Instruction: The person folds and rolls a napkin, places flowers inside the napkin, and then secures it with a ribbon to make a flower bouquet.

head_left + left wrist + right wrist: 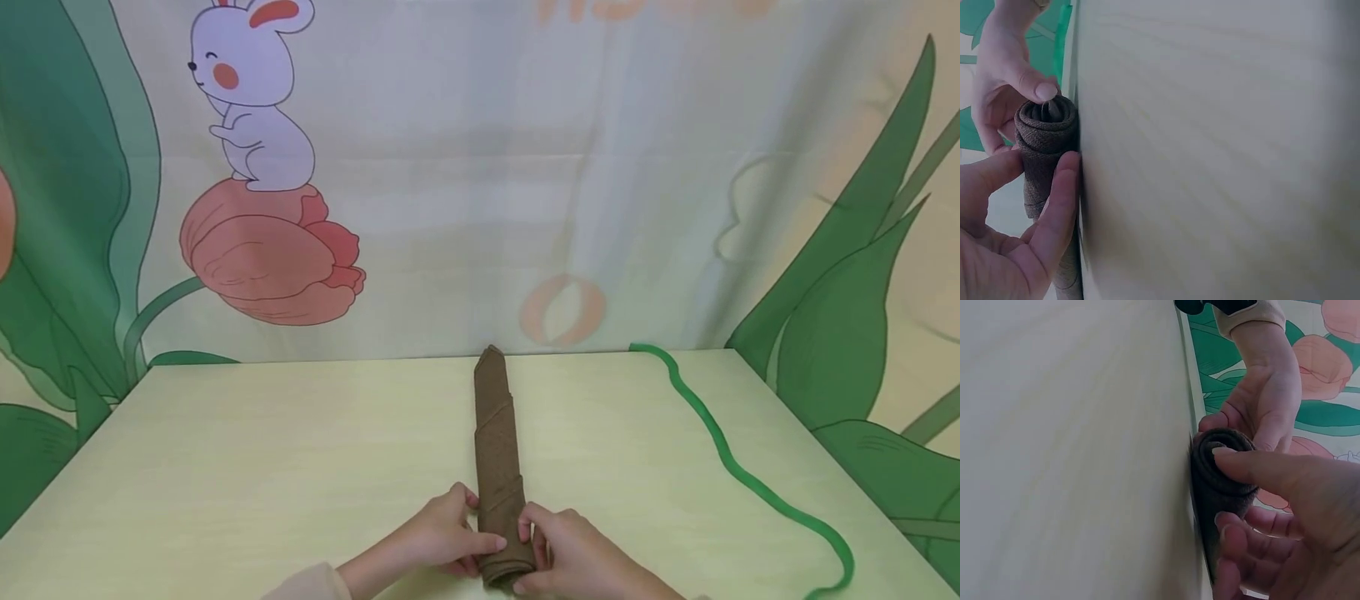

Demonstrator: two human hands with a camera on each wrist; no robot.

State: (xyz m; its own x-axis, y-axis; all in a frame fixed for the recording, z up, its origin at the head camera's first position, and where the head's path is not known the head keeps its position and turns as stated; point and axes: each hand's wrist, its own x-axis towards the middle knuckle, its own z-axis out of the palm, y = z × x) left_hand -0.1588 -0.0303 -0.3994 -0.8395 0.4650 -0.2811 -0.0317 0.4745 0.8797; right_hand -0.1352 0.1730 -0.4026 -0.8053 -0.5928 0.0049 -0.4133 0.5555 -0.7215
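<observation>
A brown cloth, rolled into a long tube, lies lengthwise on the table, its far end tapering to a point near the back edge. Slanting folded edges cross its upper side. My left hand holds the near end from the left, thumb on top and fingers along the side. From the right, my right hand grips the same end. In the right wrist view, the right thumb presses into the coiled opening while the other fingers lie against the roll's side. The left wrist view shows the spiral layers of the cloth roll.
A green ribbon winds along the right side of the pale table, from the back edge to the front. Behind the table hangs a curtain printed with a rabbit, tulips and leaves.
</observation>
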